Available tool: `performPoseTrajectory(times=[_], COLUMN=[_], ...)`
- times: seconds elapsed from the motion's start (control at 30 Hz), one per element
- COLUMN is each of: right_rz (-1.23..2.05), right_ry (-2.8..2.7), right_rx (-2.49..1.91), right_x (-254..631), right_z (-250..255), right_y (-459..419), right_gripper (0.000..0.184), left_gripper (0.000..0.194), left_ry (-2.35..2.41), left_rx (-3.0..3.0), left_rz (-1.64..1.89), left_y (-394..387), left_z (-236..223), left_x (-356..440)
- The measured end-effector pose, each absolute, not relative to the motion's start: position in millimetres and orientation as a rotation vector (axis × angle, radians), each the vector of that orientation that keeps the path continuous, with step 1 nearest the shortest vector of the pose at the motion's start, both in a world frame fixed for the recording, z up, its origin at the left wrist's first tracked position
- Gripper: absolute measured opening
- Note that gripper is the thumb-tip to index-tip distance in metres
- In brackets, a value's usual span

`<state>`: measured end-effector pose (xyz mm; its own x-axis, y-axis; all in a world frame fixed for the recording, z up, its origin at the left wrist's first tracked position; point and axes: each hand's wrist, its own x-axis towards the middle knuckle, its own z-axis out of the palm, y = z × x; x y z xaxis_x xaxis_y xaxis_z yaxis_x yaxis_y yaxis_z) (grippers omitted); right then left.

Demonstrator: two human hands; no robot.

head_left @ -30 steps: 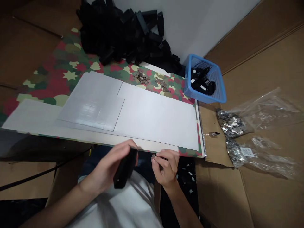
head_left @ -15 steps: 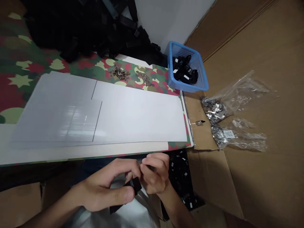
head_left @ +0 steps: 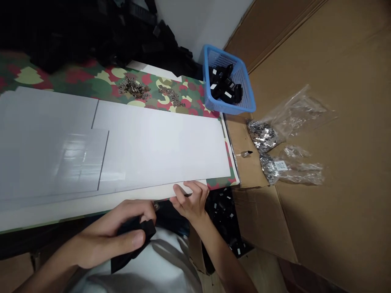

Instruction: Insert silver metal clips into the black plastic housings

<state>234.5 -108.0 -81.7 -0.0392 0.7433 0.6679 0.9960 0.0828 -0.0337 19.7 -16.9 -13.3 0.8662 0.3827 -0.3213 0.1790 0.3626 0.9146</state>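
Observation:
My left hand (head_left: 114, 236) is wrapped round a black plastic block (head_left: 134, 240) held over my lap, just below the table's near edge. A small metal piece (head_left: 156, 206) shows at the block's upper end. My right hand (head_left: 191, 201) is beside it at the table edge, fingers curled and pinched toward that metal piece; whether it holds anything is hidden. White sheets (head_left: 152, 146) lie on the camouflage-patterned tabletop (head_left: 100, 83) in front of both hands.
Two small heaps of metal clips (head_left: 132, 87) lie past the sheets. A pile of black blocks (head_left: 91, 32) fills the back. A blue basket (head_left: 242, 91) holds black pieces. Bags of metal parts (head_left: 265, 136) rest on cardboard at right. A box of black pieces (head_left: 226, 215) sits below.
The view has swung left and down. My left hand lowered the black block toward my lap, and my right hand went to its upper end, then drew up to the table edge.

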Motion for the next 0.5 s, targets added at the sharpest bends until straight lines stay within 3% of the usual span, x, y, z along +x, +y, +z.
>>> performPoseTrajectory(times=[0.5], right_rz=[-0.686], right_ry=[-1.806], right_rx=[-1.676], right_x=[233], right_z=[-85], right_y=[-104], right_gripper=[0.028], left_gripper=[0.042], left_ry=[0.320], left_rx=[1.117], left_rz=[0.062], left_y=[2], left_z=[-31], left_x=[12])
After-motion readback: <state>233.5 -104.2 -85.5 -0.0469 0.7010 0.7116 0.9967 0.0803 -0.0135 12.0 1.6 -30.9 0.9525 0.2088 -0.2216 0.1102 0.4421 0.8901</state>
